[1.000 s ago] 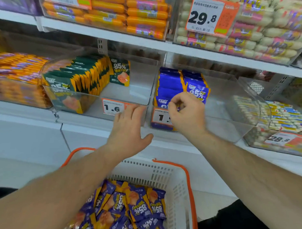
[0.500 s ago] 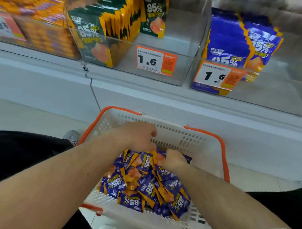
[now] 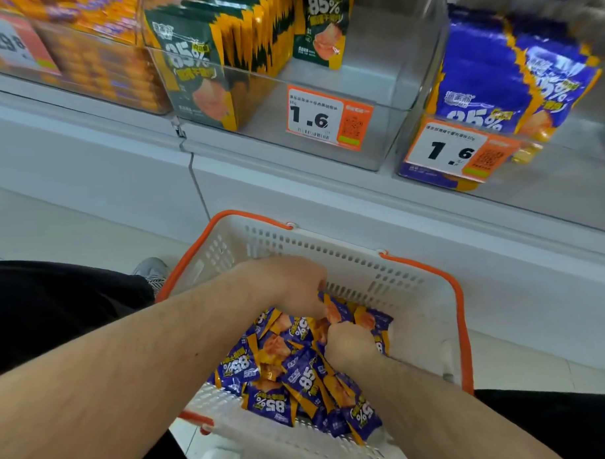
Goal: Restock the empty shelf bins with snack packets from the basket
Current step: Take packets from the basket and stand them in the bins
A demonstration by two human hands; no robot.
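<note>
**Both hands down in the basket, gathering packets**

The white basket (image 3: 416,294) sits on the floor below the shelf, close enough to lift stock straight up. Purple snack packets (image 3: 282,374) fill it. The left hand (image 3: 289,284), at 12 o'clock of the pile, curls onto a packet edge; the right hand (image 3: 349,344), at 3 o'clock, closes around packets, though its fingers are hidden. The purple bin (image 3: 498,174) at 1 o'clock holds few packets, so it is likely the target.
</note>
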